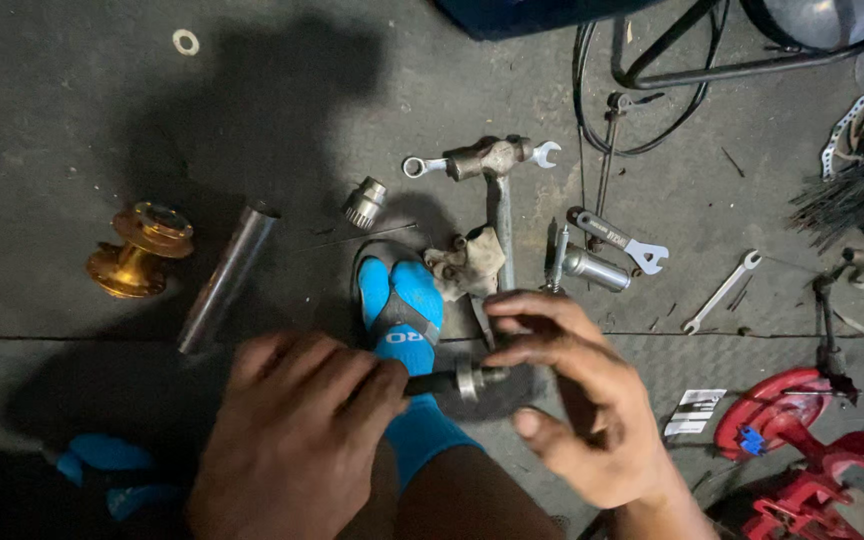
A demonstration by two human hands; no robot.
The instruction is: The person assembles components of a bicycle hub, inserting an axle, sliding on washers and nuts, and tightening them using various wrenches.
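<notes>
Lying across the dark floor, items were logged relative to the axle, largest first. Steel tube: up-left of it. Hammer: straight above. Left hand: closed around the axle's left end. Right hand: fingertips pinching its right end, the nearer hand to the nut there. Gold hub: far left. Axle itself: long axis level, left to right, over a blue sock.

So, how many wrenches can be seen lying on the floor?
3. A combination wrench lies under the hammer head, a short flat wrench is beside the steel cylinder, and a thin wrench is further right. Others may be hidden in the clutter at the right edge.
</notes>
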